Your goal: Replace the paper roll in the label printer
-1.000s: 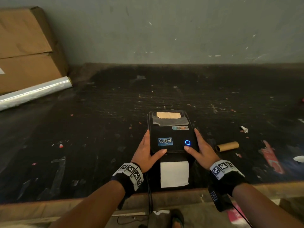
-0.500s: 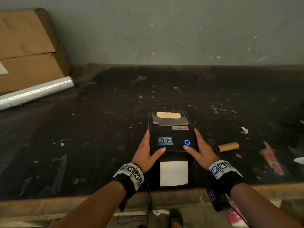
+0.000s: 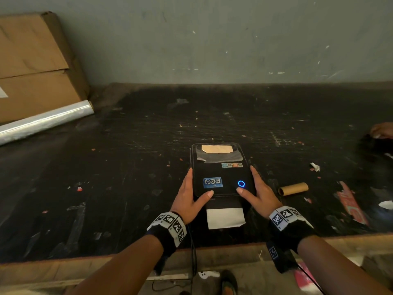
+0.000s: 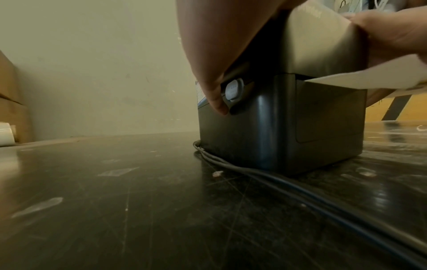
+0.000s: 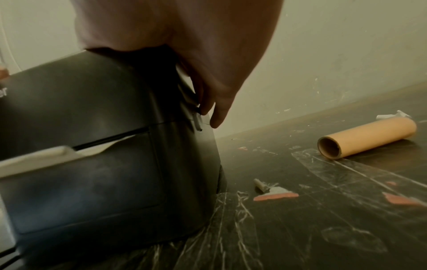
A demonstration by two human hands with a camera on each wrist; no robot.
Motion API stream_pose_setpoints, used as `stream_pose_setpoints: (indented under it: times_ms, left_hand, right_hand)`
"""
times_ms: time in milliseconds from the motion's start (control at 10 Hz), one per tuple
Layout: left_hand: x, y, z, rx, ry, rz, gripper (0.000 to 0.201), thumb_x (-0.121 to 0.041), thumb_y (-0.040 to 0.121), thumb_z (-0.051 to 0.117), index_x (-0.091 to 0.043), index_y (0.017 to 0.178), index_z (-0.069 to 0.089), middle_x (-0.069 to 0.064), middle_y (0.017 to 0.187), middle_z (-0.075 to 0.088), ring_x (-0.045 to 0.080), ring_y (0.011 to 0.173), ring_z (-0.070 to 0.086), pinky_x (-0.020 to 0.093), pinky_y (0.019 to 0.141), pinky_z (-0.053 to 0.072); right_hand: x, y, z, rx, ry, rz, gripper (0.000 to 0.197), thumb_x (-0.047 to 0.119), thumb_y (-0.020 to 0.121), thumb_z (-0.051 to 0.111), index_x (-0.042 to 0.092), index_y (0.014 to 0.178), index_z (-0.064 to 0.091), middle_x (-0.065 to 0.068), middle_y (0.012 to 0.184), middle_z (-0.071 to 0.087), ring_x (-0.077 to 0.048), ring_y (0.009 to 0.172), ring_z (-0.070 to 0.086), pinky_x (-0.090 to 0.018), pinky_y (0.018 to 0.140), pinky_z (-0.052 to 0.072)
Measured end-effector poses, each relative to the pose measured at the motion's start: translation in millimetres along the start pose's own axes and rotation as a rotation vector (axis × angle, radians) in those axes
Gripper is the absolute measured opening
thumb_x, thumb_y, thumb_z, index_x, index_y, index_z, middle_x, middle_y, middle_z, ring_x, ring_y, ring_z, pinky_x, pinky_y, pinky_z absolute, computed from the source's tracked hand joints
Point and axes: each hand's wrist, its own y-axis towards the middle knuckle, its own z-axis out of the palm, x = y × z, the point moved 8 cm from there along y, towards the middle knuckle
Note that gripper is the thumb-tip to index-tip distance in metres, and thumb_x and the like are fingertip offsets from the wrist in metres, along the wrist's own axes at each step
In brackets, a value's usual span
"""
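Observation:
The black label printer (image 3: 221, 169) stands on the dark table with its lid down and a blue ring light (image 3: 241, 183) lit. A white paper strip (image 3: 225, 218) sticks out of its front slot. My left hand (image 3: 190, 195) lies along the printer's left side with the thumb on the lid. In the left wrist view a fingertip (image 4: 217, 104) touches the side latch (image 4: 233, 89). My right hand (image 3: 258, 194) lies along the right side, its thumb just below the ring light and its fingers (image 5: 217, 109) at the lid seam. An empty cardboard core (image 3: 293, 188) lies to the right.
A cardboard box (image 3: 32, 67) and a roll of clear film (image 3: 42, 122) sit at the back left. The printer's cable (image 4: 300, 191) runs off the front edge (image 3: 212, 252). Paper scraps dot the right side. Another person's hand (image 3: 381, 130) shows at the right edge.
My hands and the printer have stayed as they were. Another person's hand has come into view at the far right edge.

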Motion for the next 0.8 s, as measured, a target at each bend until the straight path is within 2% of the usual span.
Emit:
stream_pose_setpoints:
  times_ms: [100, 300, 500, 800]
  left_hand:
    - [0.0, -0.3, 0.1, -0.002, -0.003, 0.007, 0.094, -0.039, 0.083, 0.062, -0.024, 0.149, -0.004, 0.001, 0.158, 0.013, 0.015, 0.143, 0.021, 0.033, 0.111, 0.025]
    - [0.4, -1.0, 0.2, -0.004, -0.012, 0.015, 0.094, -0.038, 0.084, 0.062, -0.024, 0.149, -0.005, 0.001, 0.158, 0.013, 0.015, 0.143, 0.02, 0.03, 0.111, 0.023]
    - [1.8, -0.3, 1.6, 0.0, -0.012, 0.011, 0.094, -0.039, 0.084, 0.061, -0.024, 0.149, -0.005, 0.001, 0.159, 0.011, 0.016, 0.144, 0.019, 0.034, 0.112, 0.023]
    - [8.7, 3.4, 3.1, 0.003, -0.055, 0.004, 0.095, -0.043, 0.082, 0.061, -0.027, 0.148, -0.005, 0.0, 0.159, 0.011, 0.017, 0.144, 0.019, 0.042, 0.116, 0.025]
  right_hand:
    - [0.3, -0.3, -0.4, -0.011, 0.008, -0.004, 0.092, 0.049, 0.084, 0.056, 0.025, 0.148, -0.006, -0.008, 0.156, 0.02, -0.024, 0.138, 0.029, -0.04, 0.111, 0.026]
    - [0.4, -0.6, -0.6, -0.01, 0.014, -0.002, 0.092, 0.047, 0.084, 0.056, 0.026, 0.148, -0.006, -0.008, 0.156, 0.019, -0.025, 0.139, 0.029, -0.041, 0.111, 0.027]
    - [-1.0, 1.0, -0.8, -0.012, 0.021, -0.005, 0.093, 0.051, 0.082, 0.057, 0.028, 0.147, -0.005, -0.008, 0.156, 0.02, -0.026, 0.139, 0.029, -0.047, 0.113, 0.028]
    - [-3.2, 0.6, -1.0, -0.015, 0.052, -0.003, 0.091, 0.048, 0.084, 0.056, 0.026, 0.148, -0.004, -0.007, 0.157, 0.017, -0.025, 0.14, 0.025, -0.041, 0.111, 0.024]
